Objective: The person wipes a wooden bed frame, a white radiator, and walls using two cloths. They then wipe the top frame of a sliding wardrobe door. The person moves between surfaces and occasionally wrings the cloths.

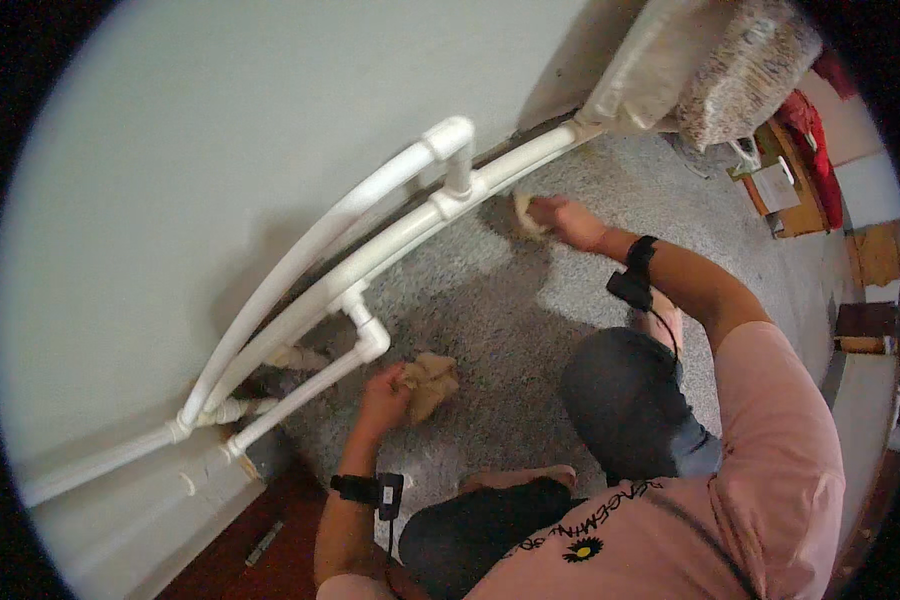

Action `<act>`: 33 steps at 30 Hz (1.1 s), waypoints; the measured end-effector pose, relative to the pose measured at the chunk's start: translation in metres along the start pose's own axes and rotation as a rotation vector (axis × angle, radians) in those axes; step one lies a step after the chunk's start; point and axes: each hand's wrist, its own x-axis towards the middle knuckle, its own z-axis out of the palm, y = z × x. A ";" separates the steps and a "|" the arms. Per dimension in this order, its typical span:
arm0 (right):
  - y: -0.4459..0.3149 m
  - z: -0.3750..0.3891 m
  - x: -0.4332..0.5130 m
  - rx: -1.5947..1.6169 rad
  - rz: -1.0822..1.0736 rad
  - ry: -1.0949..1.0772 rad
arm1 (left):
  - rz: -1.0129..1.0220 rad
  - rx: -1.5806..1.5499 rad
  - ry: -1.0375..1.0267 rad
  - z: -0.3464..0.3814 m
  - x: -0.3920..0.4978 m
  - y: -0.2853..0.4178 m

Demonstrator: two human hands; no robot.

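My left hand [385, 401] grips a crumpled tan cloth [429, 384], held just right of the elbow of a white plastic pipe branch [360, 341]. Farther off, my right hand [572, 223] is closed around a pale yellowish cloth or sponge [526, 216]; it is partly hidden by my fingers. That piece is low over the grey speckled floor [465, 259], and I cannot tell whether it touches. A long white pipe [390, 247] runs along the foot of the wall, with a second raised pipe [322, 225] looping above it.
Pale wall [195, 135] rises behind the pipes. Stuffed translucent bags [750, 75] stand at the upper right, near a cardboard box [784, 187] with red fabric [814, 142] on it. A dark red floor area [270, 536] lies at lower left. My bent knee [622, 397] is between my arms.
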 end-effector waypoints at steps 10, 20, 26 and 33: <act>0.012 0.080 -0.010 0.076 0.033 -0.064 | -0.068 0.365 -0.087 0.016 0.045 0.120; 0.262 -0.067 -0.131 0.276 0.459 0.116 | 0.098 0.397 0.638 0.080 0.202 0.089; 0.310 -0.038 -0.119 0.026 0.609 0.078 | -0.135 0.675 0.774 0.155 0.281 0.072; 0.192 0.076 -0.091 0.150 0.260 -0.007 | 0.326 0.250 0.922 0.317 0.344 0.161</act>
